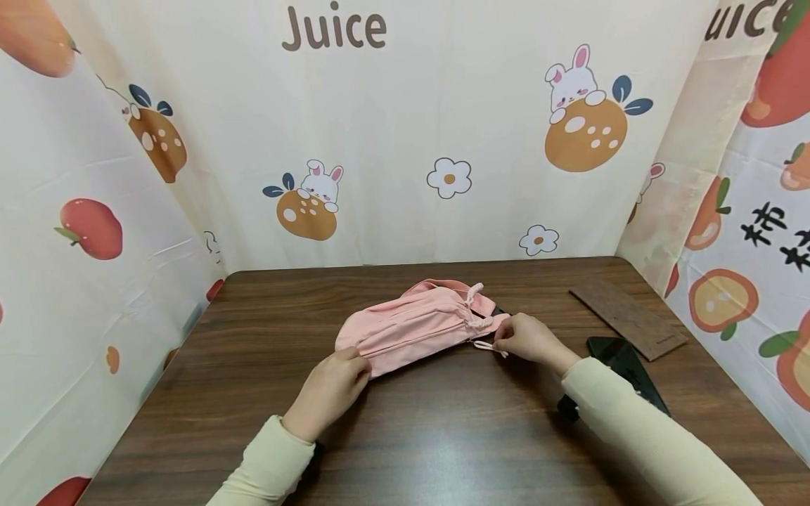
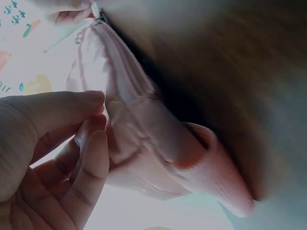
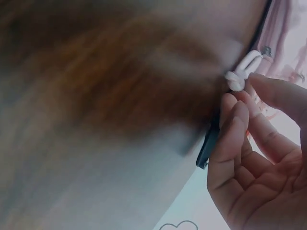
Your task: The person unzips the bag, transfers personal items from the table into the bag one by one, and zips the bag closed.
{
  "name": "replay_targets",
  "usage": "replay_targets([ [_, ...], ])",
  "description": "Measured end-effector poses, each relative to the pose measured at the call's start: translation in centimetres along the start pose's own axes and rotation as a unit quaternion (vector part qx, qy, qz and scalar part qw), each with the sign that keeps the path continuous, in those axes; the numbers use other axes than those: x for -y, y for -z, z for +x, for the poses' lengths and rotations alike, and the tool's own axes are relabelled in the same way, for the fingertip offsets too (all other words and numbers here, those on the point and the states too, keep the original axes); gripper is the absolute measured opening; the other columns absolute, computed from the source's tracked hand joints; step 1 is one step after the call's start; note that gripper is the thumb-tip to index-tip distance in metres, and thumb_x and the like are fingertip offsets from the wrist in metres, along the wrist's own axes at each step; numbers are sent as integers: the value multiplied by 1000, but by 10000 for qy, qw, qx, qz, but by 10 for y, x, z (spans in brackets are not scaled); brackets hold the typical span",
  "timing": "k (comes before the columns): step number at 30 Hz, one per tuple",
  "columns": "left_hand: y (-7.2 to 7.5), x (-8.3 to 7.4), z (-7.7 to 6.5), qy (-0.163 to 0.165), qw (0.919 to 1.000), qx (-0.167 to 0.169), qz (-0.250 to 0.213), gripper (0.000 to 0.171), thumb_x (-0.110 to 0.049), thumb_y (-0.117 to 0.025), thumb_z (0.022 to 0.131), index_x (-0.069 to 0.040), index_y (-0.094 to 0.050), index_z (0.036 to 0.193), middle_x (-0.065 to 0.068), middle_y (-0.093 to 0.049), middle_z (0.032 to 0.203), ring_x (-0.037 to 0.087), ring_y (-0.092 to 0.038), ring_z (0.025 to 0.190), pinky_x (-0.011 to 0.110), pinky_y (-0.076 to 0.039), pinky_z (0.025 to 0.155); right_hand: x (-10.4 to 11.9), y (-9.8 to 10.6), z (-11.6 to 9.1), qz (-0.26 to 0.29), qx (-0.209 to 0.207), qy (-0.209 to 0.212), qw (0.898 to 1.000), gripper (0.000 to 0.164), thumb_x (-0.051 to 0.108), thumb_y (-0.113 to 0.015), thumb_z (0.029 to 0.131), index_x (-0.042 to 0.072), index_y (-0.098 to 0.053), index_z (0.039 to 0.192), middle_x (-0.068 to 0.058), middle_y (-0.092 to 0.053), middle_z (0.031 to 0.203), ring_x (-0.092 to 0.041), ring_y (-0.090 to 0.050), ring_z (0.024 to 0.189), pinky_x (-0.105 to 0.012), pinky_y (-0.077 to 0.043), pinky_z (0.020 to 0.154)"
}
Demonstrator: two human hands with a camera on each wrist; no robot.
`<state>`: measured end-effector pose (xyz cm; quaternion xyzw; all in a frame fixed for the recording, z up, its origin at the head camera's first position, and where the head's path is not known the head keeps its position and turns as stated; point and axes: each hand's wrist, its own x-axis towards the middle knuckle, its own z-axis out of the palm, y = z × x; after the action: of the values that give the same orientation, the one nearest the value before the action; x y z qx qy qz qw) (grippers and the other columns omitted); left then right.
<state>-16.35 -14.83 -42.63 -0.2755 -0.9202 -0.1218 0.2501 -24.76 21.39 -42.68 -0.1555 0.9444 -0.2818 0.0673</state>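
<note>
Looks like working the pink zip (image 2: 126, 64): left hand (image 1: 334, 384) pinches left end of pink fabric pouch (image 1: 411, 323) on brown wood-grain table (image 1: 430, 436), right hand (image 1: 530, 339) pinches knotted pale cord pull (image 3: 235, 81); next probably needs firm anchoring, lengthwise draw.

"Juice" (image 1: 335, 28) on back curtain (image 1: 392, 126); "uice" (image 1: 749, 21), "柿" (image 1: 763, 225) on right curtain (image 1: 728, 165); tiny lettering (image 1: 667, 339) on brown board (image 1: 626, 320) illegible.

Dark wood tabletop (image 1: 443, 422); fruit-and-bunny curtains (image 1: 405, 105) on three sides.
</note>
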Motion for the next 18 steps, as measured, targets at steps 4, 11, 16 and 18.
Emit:
replay_targets([
  [4,1,-7,8,-6,9998,-53,-210,15,-6,-79,75,-15,-68,74,-7,-54,71,9,-54,61,26,-48,58,0,4,1,250,-200,155,9994,8,15,-69,85,11,-70,78,4,-61,67,-12,-50,61,-28,-41,58],
  [11,1,-22,31,-385,9968,-316,-622,17,-6,-78,78,-11,-72,93,-2,-63,85,14,-61,76,29,-52,72,2,9,3,274,-760,163,9966,8,16,-68,88,10,-73,85,0,-70,79,-12,-57,72,-29,-46,68],
  [16,-3,-35,48,-468,9935,-368,-971,21,-7,-76,81,-10,-70,101,1,-66,93,17,-65,85,32,-53,78,3,12,2,351,-896,-3,9954,10,15,-66,90,10,-74,89,-3,-71,83,-15,-57,74,-30,-45,67],
  [18,-6,-40,55,-494,9914,-385,-1150,23,-7,-75,82,-9,-70,105,2,-68,96,17,-66,89,32,-54,80,4,13,3,385,-939,-3,9948,10,16,-66,91,9,-74,90,-4,-71,85,-15,-57,74,-30,-45,67],
])
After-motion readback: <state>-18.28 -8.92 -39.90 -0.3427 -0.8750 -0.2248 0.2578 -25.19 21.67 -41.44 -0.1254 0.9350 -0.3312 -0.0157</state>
